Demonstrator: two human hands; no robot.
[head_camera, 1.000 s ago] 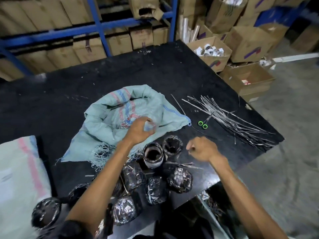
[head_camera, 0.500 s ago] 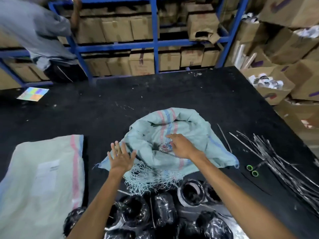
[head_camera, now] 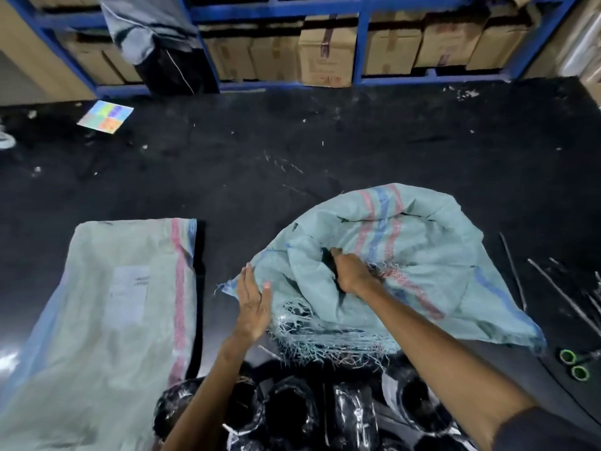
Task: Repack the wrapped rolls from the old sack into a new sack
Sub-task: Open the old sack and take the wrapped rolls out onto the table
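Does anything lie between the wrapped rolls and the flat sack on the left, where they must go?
Nothing visible does. The wrapped rolls lie beside the flat sack, with only bare table between them.

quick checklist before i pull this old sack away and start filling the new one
1. Right hand has a grip on the old sack: ok, fingers curled into a fold.
2. Left hand steadies it: ok, flat on the frayed edge.
3. Old sack emptied: cannot tell, folds hide the inside.
4. New sack opened to receive: not ok, it lies flat on the table.
5. Wrapped rolls within reach: ok, clustered at the near edge.
6. Scissors clear of the sack: ok, apart to the right.
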